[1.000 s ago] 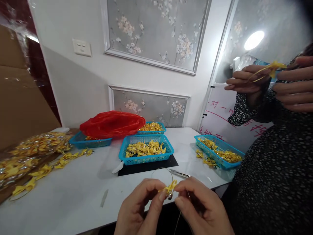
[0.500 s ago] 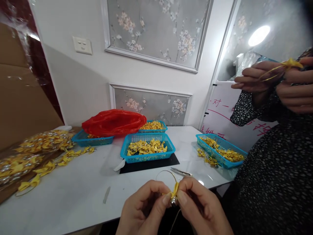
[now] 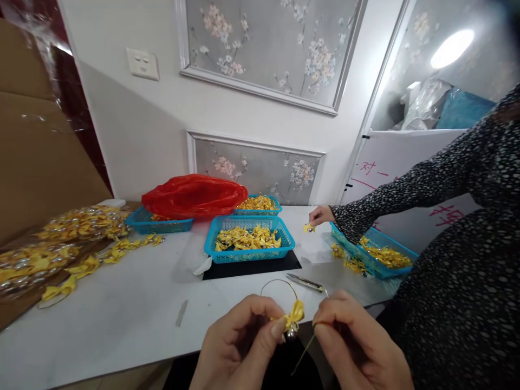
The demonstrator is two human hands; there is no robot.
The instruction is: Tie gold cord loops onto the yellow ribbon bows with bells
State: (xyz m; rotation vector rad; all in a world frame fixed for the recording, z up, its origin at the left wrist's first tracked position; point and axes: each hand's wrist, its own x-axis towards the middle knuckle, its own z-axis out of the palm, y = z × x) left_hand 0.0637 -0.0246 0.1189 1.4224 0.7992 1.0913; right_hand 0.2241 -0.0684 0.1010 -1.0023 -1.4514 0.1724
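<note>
Pinching a small yellow ribbon bow with a silver bell point(image 3: 293, 319) in our closed left hand point(image 3: 238, 346), our right hand point(image 3: 357, 346) pulls its thin gold cord point(image 3: 304, 349) above the white counter's point(image 3: 122, 314) edge; tightening needs steady tension.

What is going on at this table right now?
The person wearing the camera holds a small yellow bow with a bell under it, pinched in the left hand, while the right hand pinches a thin cord coming off it. A co-worker's hand in a dotted sleeve sets another bow on the table. Blue baskets hold more yellow bows, and scissors lie near the front edge.
</note>
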